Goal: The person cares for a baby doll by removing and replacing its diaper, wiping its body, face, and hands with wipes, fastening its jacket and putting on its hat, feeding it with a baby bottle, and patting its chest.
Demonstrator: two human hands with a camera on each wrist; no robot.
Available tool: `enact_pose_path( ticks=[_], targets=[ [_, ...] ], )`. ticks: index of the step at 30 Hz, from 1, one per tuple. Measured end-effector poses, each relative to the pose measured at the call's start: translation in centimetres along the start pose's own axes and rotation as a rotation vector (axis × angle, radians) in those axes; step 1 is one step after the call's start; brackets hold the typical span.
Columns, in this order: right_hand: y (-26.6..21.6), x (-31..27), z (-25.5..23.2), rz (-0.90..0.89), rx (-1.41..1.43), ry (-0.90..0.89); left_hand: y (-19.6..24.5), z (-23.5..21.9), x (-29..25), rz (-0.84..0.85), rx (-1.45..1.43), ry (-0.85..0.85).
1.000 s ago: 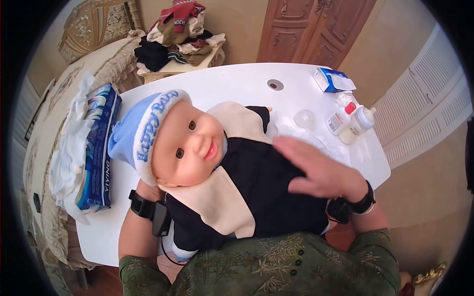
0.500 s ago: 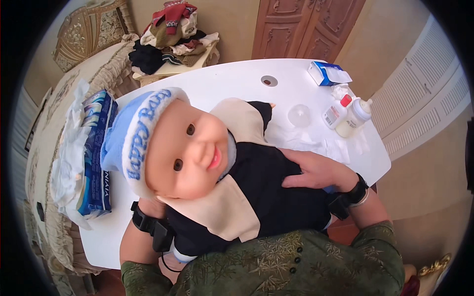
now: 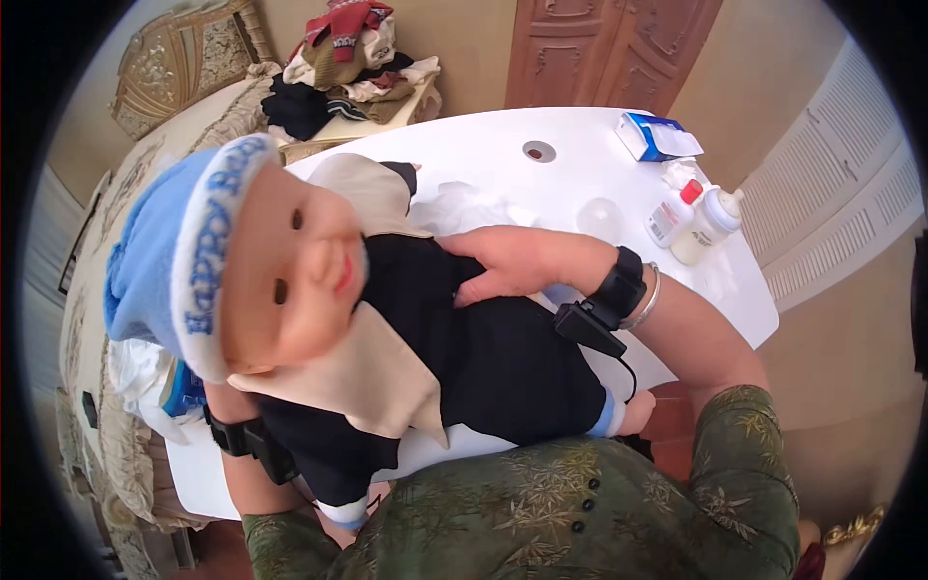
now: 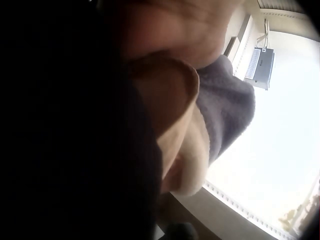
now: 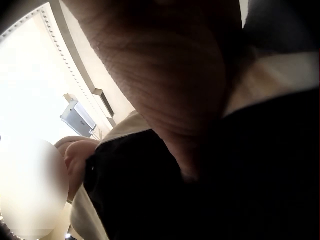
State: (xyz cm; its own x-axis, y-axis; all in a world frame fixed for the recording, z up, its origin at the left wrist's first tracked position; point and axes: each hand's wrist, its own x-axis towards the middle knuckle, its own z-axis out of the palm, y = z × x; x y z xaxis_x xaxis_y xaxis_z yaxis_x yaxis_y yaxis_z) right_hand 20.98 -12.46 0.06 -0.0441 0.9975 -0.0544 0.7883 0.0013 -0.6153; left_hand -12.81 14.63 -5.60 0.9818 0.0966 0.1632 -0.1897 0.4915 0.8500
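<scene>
A baby doll [image 3: 483, 372] in a black outfit with a wide cream collar [image 3: 372, 372] lies face up across the person's front. On its head is a blue hat [image 3: 159, 251] with a white lettered band. My right hand [image 3: 507, 261] holds the doll's torso, thumb on the black front and the other fingers round its far side. My left hand [image 4: 175, 30] is beneath the doll's head and neck, hidden in the head view; its palm side shows in the left wrist view, but its fingers do not.
On the white table [image 3: 483, 135] stand a feeding bottle [image 3: 708, 227], a red-capped bottle [image 3: 674, 215], a clear dome [image 3: 599, 220] and a blue tissue pack [image 3: 657, 137]. White sheets [image 3: 474, 208] lie behind the doll. Left is a bed [image 3: 97, 406]; clothes [image 3: 348, 68] are piled beyond.
My right hand came down from above the doll onto its torso. Both hands and the doll have since shifted left, uncovering more white sheets and a limb end at the right.
</scene>
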Motion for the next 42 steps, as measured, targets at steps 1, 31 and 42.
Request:
enact_pose_path(
  ticks=[1, 31, 42],
  targets=[
    [0.2, 0.3, 0.4, 0.012, 0.024, -0.023, -0.3, 0.2, 0.7, 0.005, 0.000, 0.011],
    [-8.5, -2.5, -0.1, 0.055, -0.193, 0.349, -1.7, 6.1, 10.1, 0.255, 0.016, 0.256],
    [-7.5, -0.5, 5.5, -0.107, -0.199, 0.407, -2.3, 6.3, 10.1, 0.269, -0.016, 0.269]
  ],
)
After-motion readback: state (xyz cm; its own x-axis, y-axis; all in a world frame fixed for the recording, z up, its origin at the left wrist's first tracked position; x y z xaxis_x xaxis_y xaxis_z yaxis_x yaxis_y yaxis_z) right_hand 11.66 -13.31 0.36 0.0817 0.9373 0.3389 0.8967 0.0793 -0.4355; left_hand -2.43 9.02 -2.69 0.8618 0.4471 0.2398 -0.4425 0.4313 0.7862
